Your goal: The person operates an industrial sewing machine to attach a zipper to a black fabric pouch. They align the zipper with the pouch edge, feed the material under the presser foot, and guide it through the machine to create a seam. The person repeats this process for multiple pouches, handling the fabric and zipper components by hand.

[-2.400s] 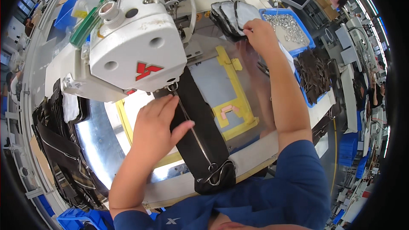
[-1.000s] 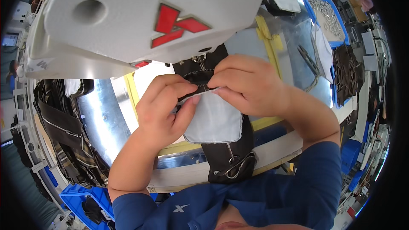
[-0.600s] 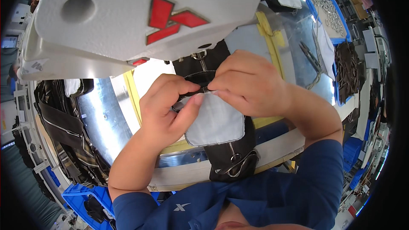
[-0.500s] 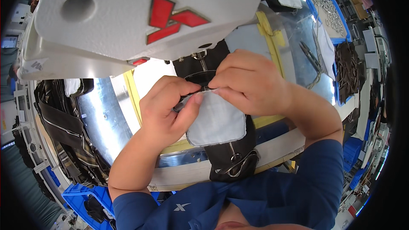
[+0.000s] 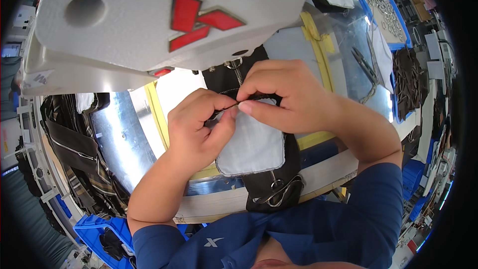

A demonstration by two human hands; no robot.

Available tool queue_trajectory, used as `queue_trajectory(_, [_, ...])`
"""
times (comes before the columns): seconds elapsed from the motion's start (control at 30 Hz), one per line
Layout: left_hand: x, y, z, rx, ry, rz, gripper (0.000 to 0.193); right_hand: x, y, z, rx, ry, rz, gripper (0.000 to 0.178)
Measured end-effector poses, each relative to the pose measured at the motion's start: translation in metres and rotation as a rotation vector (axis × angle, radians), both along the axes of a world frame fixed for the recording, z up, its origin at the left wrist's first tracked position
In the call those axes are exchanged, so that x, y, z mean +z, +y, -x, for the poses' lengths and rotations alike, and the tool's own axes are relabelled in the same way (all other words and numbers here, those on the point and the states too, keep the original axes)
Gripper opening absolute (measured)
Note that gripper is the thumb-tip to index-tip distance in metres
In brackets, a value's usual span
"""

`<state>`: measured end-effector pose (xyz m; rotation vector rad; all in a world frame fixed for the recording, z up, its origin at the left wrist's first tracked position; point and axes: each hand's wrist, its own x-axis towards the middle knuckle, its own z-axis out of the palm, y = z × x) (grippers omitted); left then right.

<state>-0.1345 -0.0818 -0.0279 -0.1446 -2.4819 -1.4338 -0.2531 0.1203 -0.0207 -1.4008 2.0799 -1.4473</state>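
A black fabric strip (image 5: pixel 259 194) with metal rings and zips runs under the sewing machine head and down over the table's front edge. On it lies a pale, rounded fabric patch (image 5: pixel 251 144) with a dark stitched border. My left hand (image 5: pixel 196 124) pinches the patch's upper edge between thumb and fingers. Right beside it, my right hand (image 5: pixel 294 92) also pinches that edge, its thumb against the fold; the fingertips nearly meet. A short zip (image 5: pixel 239 75) with a ring shows just beyond my hands. The exact layers between my fingertips are hidden.
The grey sewing machine head (image 5: pixel 124 55) overhangs the far left. Dark and plaid fabric pieces (image 5: pixel 74 154) are piled at left. Thread snips (image 5: pixel 364 65) and a blue tray of metal rings (image 5: pixel 383 15) sit at right, near brown pieces (image 5: pixel 408 82). A blue crate (image 5: pixel 94 234) stands lower left.
My right hand has shifted left, its thumb now against my left fingertips. The patch's upper right edge is folded up, and its lower part has slid slightly down and left.
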Motion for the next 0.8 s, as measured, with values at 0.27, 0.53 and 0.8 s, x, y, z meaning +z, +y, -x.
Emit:
queue_trajectory(0.27, [0.002, -0.002, -0.001, -0.007, -0.120, -0.081, 0.009, -0.003, 0.001, 0.001, -0.003, -0.078, -0.027, 0.009])
queue_trajectory(0.53, [0.003, -0.002, 0.000, 0.032, -0.297, -0.235, 0.006, 0.002, 0.002, 0.003, 0.016, -0.275, -0.093, 0.007])
queue_trajectory(0.8, [0.003, 0.002, 0.000, 0.163, -0.450, -0.238, 0.009, -0.009, -0.002, 0.003, -0.030, 0.038, -0.154, 0.006])
